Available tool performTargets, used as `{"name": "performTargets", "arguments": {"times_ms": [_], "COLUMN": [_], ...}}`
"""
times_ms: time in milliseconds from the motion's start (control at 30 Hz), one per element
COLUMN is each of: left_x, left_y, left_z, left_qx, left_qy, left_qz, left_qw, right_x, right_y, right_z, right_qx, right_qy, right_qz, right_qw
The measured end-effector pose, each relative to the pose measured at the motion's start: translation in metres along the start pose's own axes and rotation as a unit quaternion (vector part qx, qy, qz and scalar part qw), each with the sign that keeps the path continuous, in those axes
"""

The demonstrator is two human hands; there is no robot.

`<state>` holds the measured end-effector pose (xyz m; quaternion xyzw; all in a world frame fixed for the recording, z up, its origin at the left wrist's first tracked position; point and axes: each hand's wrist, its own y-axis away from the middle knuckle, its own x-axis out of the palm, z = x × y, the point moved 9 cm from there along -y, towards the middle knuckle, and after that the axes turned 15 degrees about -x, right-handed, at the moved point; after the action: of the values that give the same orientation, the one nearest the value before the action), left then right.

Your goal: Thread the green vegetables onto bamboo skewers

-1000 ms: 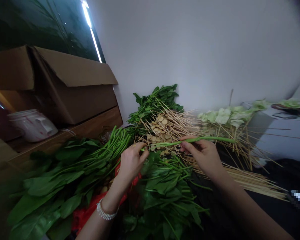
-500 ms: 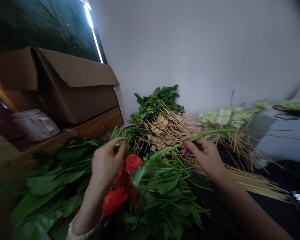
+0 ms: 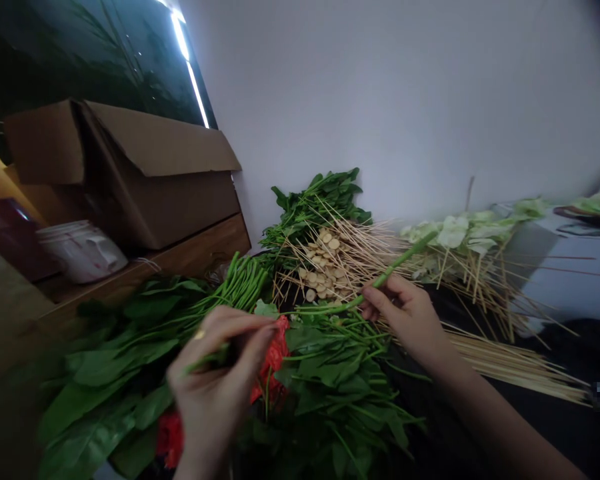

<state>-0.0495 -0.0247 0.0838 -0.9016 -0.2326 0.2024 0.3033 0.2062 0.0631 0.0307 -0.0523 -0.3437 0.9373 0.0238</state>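
My right hand (image 3: 405, 313) pinches a long green stalk (image 3: 397, 263) that slants up to the right over the skewers. My left hand (image 3: 220, 380) is low and near the camera, its fingers closed on a short green piece of stem (image 3: 207, 360). Between my hands lies a heap of leafy greens (image 3: 335, 373) over a red plastic bag (image 3: 275, 353). A second pile of large green leaves with bundled stems (image 3: 145, 340) lies to the left.
Bamboo skewers (image 3: 500, 360) fan across the dark table, some loaded with tan round slices (image 3: 325, 267), others with pale cabbage pieces (image 3: 460, 233). More greens (image 3: 315, 200) lean on the white wall. A cardboard box (image 3: 145, 167) and a white bucket (image 3: 80, 250) sit on a wooden ledge at left.
My left hand has come away from the stalk, swung left, then dropped toward me with a bit of stem. The stalk in my right hand has tilted upward at its far end.
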Motion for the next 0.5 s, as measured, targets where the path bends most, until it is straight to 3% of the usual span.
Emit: {"name": "performTargets", "arguments": {"times_ms": [100, 200, 333, 500], "left_x": [0.051, 0.082, 0.099, 0.105], "left_y": [0.005, 0.017, 0.024, 0.027], "left_z": [-0.009, 0.004, 0.020, 0.020], "left_qx": [0.094, 0.129, 0.134, 0.145], "left_qy": [-0.043, -0.105, -0.151, -0.170], "left_qz": [0.086, 0.159, 0.217, 0.257], "left_qw": [0.991, 0.973, 0.955, 0.940], "right_x": [0.009, 0.019, 0.025, 0.028], "right_y": [0.003, 0.007, 0.011, 0.015], "right_z": [0.001, -0.003, -0.010, -0.016], "right_qx": [0.023, 0.050, 0.076, 0.104], "right_qy": [-0.032, -0.081, -0.121, -0.134], "right_qz": [0.014, 0.032, 0.042, 0.043], "right_qw": [0.999, 0.995, 0.989, 0.985]}}
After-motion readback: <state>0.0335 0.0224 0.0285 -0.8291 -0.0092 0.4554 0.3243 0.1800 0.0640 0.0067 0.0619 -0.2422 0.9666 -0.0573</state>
